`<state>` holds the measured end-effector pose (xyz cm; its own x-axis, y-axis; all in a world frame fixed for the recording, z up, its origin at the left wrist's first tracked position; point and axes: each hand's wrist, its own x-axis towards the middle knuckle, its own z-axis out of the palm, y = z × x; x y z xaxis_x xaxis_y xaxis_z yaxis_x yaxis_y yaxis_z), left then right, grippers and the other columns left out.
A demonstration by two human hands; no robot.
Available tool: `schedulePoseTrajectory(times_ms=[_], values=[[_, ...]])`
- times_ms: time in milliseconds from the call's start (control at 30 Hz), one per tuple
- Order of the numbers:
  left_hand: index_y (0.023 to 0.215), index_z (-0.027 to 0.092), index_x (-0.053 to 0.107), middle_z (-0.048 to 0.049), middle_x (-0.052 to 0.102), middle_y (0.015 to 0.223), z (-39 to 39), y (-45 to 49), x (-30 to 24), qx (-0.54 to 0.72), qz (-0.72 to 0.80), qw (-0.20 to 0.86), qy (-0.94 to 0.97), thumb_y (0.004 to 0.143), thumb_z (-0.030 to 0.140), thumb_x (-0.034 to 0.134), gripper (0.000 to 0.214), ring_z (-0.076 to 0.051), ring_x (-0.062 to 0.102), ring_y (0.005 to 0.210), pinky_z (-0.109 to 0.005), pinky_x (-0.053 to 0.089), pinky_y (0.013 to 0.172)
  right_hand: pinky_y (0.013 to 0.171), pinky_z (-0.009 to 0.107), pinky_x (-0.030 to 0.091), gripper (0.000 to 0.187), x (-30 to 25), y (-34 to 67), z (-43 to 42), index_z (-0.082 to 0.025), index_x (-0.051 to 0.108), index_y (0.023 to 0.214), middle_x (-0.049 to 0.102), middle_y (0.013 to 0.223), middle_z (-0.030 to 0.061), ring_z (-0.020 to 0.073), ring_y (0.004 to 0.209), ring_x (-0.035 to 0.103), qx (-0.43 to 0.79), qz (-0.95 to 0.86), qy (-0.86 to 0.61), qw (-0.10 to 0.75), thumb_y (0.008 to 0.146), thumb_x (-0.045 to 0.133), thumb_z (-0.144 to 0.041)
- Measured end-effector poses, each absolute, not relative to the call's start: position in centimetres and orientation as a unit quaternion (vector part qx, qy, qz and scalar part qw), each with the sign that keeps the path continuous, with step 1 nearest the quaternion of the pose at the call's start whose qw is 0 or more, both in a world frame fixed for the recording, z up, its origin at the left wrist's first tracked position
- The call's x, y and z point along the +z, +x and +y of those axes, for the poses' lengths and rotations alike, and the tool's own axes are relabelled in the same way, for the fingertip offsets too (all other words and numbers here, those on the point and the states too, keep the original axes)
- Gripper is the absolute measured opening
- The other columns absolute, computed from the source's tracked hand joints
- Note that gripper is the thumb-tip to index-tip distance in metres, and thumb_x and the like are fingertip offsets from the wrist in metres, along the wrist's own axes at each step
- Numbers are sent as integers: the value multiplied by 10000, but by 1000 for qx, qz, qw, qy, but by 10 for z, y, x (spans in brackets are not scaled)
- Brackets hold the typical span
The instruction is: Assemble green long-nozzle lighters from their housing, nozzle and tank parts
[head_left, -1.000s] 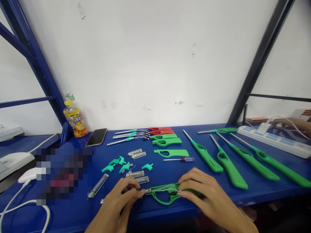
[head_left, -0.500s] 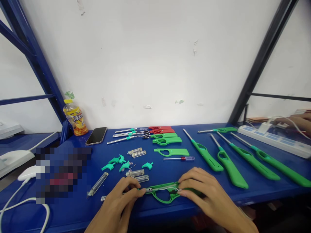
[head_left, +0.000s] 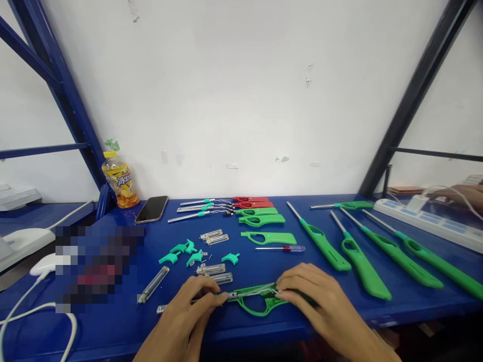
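Note:
An opened green lighter handle [head_left: 258, 313] lies near the table's front edge, with its trigger loop and inner wires showing. My left hand [head_left: 190, 309] is closed on the metal lighter tube [head_left: 232, 296] where it joins the handle. The far tip of the tube pokes out beyond that hand. My right hand [head_left: 322, 301] wraps over the handle's right part, fingertips at the wires and a black part inside. Its palm hides the handle's end. Clear fuel tanks [head_left: 211, 270] and teal triggers [head_left: 231, 258] lie just beyond my left hand.
A screwdriver [head_left: 294, 249] and green handle shells [head_left: 269, 238] lie behind the hands. Several assembled lighters [head_left: 366, 271] are on the right, beside a power strip [head_left: 426, 221]. Metal tubes with wires [head_left: 188, 217], a phone [head_left: 152, 208] and a bottle [head_left: 121, 183] stand farther back.
The view has shifted slightly. Both hands keep their places on the lighter, and the right fingertips have moved only a little at the wires.

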<state>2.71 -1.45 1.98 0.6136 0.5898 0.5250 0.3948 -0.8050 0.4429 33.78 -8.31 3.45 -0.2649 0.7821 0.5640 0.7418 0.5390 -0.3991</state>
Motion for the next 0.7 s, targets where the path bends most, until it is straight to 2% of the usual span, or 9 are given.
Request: schedulePoseTrajectory(times_ms=[167,300,400,467,500,633,700], values=[[1320,337,688,-22,743,1239,-16,26,22,334,287,101,892,1099,171,530,317,-172,744,1135,-240,603,974,811,295,584,241,34,338,-84,-263,751,993,793,969,22,201,900,744,58,-782,-488,382,1127,585,-378],[1310,343,713,-3,802,1199,-5,14,34,365,334,3,869,1085,307,600,254,-207,769,1122,-315,609,1029,810,288,581,223,34,337,-83,-266,742,994,789,971,18,198,900,741,61,-783,-482,388,1124,593,-369],[1201,306,778,-48,811,1161,13,7,47,340,400,-36,850,1091,400,511,305,-264,780,1081,-398,632,973,817,286,577,205,33,338,-83,-269,740,1002,786,970,9,191,899,739,61,-784,-477,392,1124,599,-354],[1183,279,794,-78,811,1149,27,7,53,298,443,-44,844,1059,391,486,350,-307,777,1079,-461,623,966,822,285,577,204,32,338,-83,-272,742,1001,786,968,4,188,901,739,62,-784,-476,393,1123,600,-353],[1178,269,797,-84,815,1118,33,8,55,285,455,-47,842,1033,376,499,348,-321,782,1048,-465,630,919,820,286,577,206,32,338,-83,-272,742,1000,786,971,5,188,903,738,64,-783,-477,393,1124,598,-351],[1096,262,802,-42,812,943,47,15,58,264,475,-52,838,986,289,510,313,-277,794,808,-351,591,652,812,300,573,205,32,338,-83,-265,733,999,782,982,13,194,901,732,68,-781,-484,389,1126,594,-345],[1079,244,798,-45,812,922,47,15,59,276,481,-62,830,1006,298,489,322,-270,793,776,-344,577,627,837,310,565,190,31,338,-83,-262,728,1005,778,981,11,193,898,730,69,-781,-487,386,1124,600,-336]])
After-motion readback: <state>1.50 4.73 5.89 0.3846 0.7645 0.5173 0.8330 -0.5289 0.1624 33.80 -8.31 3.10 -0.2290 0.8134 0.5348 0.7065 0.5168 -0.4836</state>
